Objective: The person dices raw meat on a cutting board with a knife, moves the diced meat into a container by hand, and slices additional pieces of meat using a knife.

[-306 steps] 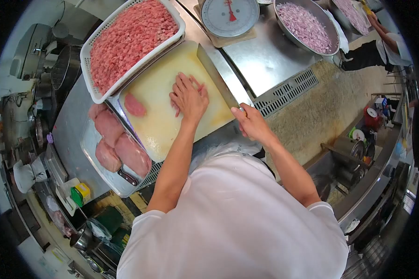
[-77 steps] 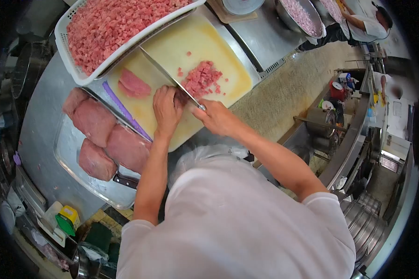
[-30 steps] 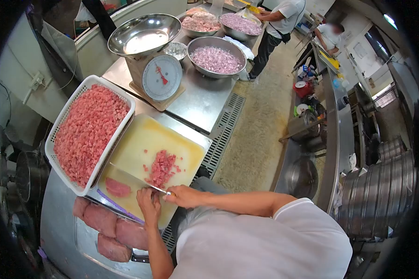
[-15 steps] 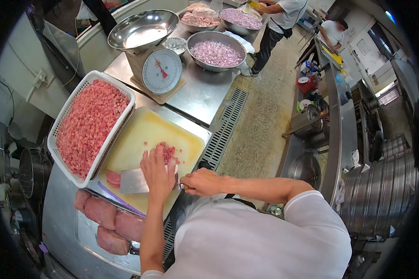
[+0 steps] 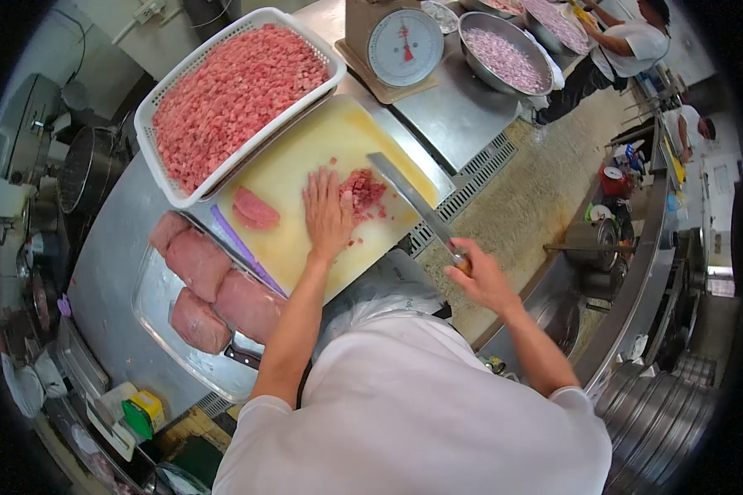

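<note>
My left hand [image 5: 328, 213] lies flat with extended fingers on the yellowish cutting board [image 5: 289, 157], against the left side of a small pile of diced meat [image 5: 366, 194]. My right hand [image 5: 480, 274] is wrapped round the handle of a cleaver [image 5: 413, 196], whose blade is to the right of the pile, its far end over the board. A flat piece of meat [image 5: 256, 208] rests on the board's left part. Beyond the board stands a white basket [image 5: 172, 191] full of diced meat.
Large meat pieces [image 5: 198, 264] and a black-handled knife [image 5: 242, 356] are in a metal tray [image 5: 161, 322] at left. A dial scale [image 5: 405, 47] and a bowl of chopped onion [image 5: 504, 59] stand at the back. Two other people are at upper right.
My left hand has moved from over the pile to its left side, flat on the board. The cleaver has swung from the board's left part to the right of the pile. The view has shifted.
</note>
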Tool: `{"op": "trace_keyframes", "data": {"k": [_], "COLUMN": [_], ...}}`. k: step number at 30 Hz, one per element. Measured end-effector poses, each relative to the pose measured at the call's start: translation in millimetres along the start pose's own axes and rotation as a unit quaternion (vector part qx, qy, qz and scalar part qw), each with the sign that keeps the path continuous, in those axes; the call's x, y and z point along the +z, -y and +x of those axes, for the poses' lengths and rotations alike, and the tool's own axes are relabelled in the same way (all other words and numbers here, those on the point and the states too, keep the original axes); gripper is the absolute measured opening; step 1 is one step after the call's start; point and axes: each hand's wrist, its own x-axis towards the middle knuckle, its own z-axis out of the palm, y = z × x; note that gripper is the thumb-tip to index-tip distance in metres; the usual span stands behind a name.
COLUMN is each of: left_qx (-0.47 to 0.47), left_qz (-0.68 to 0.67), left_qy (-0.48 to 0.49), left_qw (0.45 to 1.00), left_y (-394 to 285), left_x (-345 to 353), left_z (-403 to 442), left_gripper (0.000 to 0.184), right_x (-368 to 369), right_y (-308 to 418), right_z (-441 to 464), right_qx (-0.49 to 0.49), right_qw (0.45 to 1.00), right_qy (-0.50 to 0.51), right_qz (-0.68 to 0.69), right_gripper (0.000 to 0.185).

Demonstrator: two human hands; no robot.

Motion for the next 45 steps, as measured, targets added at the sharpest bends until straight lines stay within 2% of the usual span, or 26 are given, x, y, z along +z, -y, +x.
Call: {"op": "trace_keyframes", "data": {"k": [3, 4, 5, 6, 7, 9, 10, 13, 14, 17, 18, 20, 23, 29, 32, 36, 40, 42, 44, 45], "left_qx": [-0.021, -0.002, 0.037, 0.077, 0.118, 0.144, 0.149, 0.142, 0.132, 0.074, 0.048, -0.011, -0.090, -0.122, -0.152, -0.131, -0.034, -0.022, 0.041, 0.046], "left_qz": [-0.055, -0.072, -0.051, -0.031, -0.012, 0.004, 0.028, 0.057, 0.056, 0.044, 0.029, -0.006, -0.036, -0.094, -0.144, -0.097, -0.110, -0.142, -0.021, -0.019], "left_qy": [-0.002, 0.014, 0.041, 0.069, 0.100, 0.092, 0.094, 0.067, 0.063, 0.014, -0.015, -0.091, -0.140, -0.164, -0.146, -0.159, -0.248, -0.188, -0.329, -0.338], "left_qw": [0.998, 0.997, 0.997, 0.994, 0.988, 0.985, 0.984, 0.986, 0.988, 0.996, 0.998, 0.996, 0.986, 0.974, 0.967, 0.974, 0.962, 0.972, 0.943, 0.940], "left_y": [-14, -20, -25, -30, -33, -29, -28, -27, -27, -42, -49, -59, -59, -68, -88, -105, -105, -83, -45, -20], "left_x": [-4, -14, -23, -32, -36, -29, -28, -14, -11, -9, -4, 5, 17, 15, 1, -19, -60, -90, -99, -101], "left_z": [-10, -18, -24, -29, -32, -23, -14, -1, 2, 4, 4, 7, 15, 18, 23, 39, 96, 144, 195, 213], "left_gripper": [0.073, 0.089, 0.092, 0.095, 0.099, 0.098, 0.096, 0.084, 0.082, 0.075, 0.074, 0.065, 0.056, 0.048, 0.046, 0.044, 0.039, 0.038, 0.035, 0.032], "right_x": [50, 62, 70, 72, 70, 56, 56, 48, 54, 67, 80, 114, 128, 105, 82, 57, 26, 7, -1, 2], "right_y": [13, 21, 25, 23, 20, 5, -16, -65, -86, -71, -62, -31, -5, 0, 14, 28, 67, 91, 99, 96], "right_z": [19, 21, 22, 22, 24, 27, 29, 39, 47, 64, 69, 71, 76, 72, 65, 64, 89, 112, 137, 136], "right_qx": [0.003, 0.003, 0.004, 0.052, 0.089, 0.164, 0.143, 0.144, 0.116, 0.136, 0.146, 0.145, 0.121, 0.120, 0.115, 0.097, 0.027, -0.029, -0.055, -0.062], "right_qw": [0.998, 0.997, 0.996, 0.981, 0.962, 0.906, 0.882, 0.799, 0.802, 0.818, 0.850, 0.847, 0.834, 0.817, 0.806, 0.793, 0.804, 0.812, 0.825, 0.830], "right_qy": [-0.027, -0.022, -0.020, 0.023, 0.023, 0.024, 0.034, 0.071, 0.090, 0.109, 0.101, 0.102, 0.130, 0.171, 0.182, 0.200, 0.212, 0.229, 0.233, 0.236], "right_qz": [0.061, 0.075, 0.090, 0.186, 0.257, 0.389, 0.448, 0.579, 0.579, 0.548, 0.497, 0.502, 0.522, 0.537, 0.552, 0.567, 0.555, 0.536, 0.512, 0.501], "right_gripper": [0.045, 0.046, 0.046, 0.042, 0.038, 0.032, 0.026, 0.025, 0.025, 0.023, 0.023, 0.023, 0.021, 0.020, 0.021, 0.023, 0.028, 0.031, 0.030, 0.029]}}
